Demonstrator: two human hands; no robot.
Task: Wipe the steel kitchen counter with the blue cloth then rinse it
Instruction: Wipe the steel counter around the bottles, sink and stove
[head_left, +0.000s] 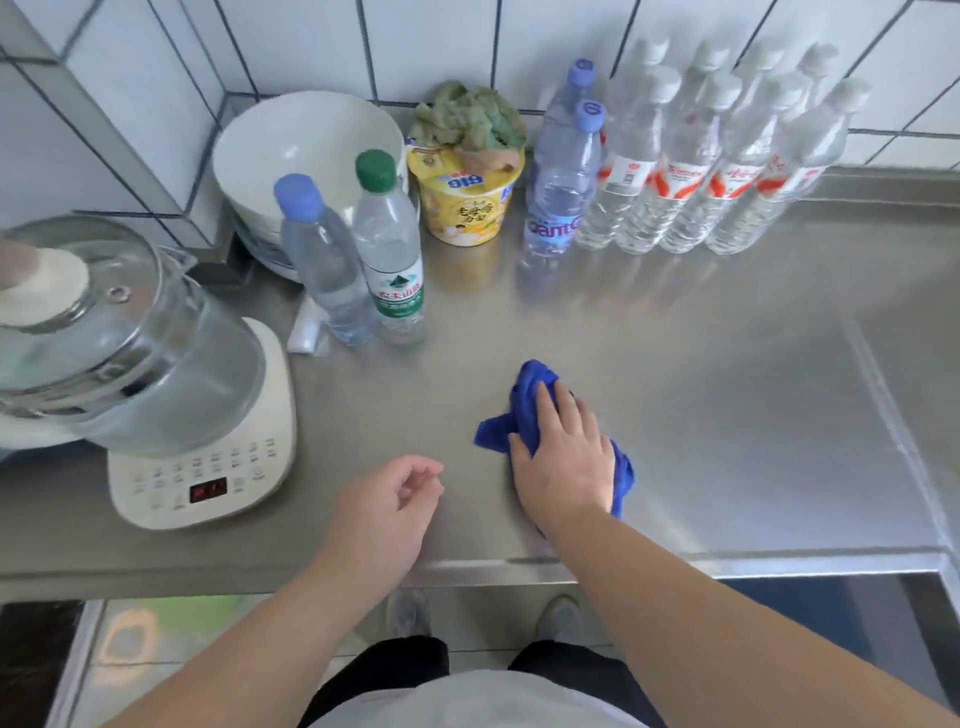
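On the steel desk (701, 395), seen from the head camera, the right hand (563, 457) lies flat on the blue cloth (524, 400), fingers straight and close together, pressing it down. The cloth is bunched under the palm near the front middle of the desk; folds stick out beyond the fingertips, to the left of the thumb, and at the right of the wrist.

The left hand (387, 512) hovers just left of the cloth, apart from it, its grip loosely curled and holding nothing.

At far left stands a glass jug (130, 343) on a cream base (208, 467) with a lit red display. Behind the hands, two bottles (358, 260) stand side by side, one blue-capped, one green-capped. Behind them sits a white bowl (306, 145) in the corner of the tiled wall (441, 36). A yellow cup (467, 202) with a green rag (467, 117) on top stands beside the bowl. To its right are two more blue-capped bottles, then a pack (727, 161) of white-capped bottles against the wall.

Below the desk edge, two shoes (561, 618) show on the floor.
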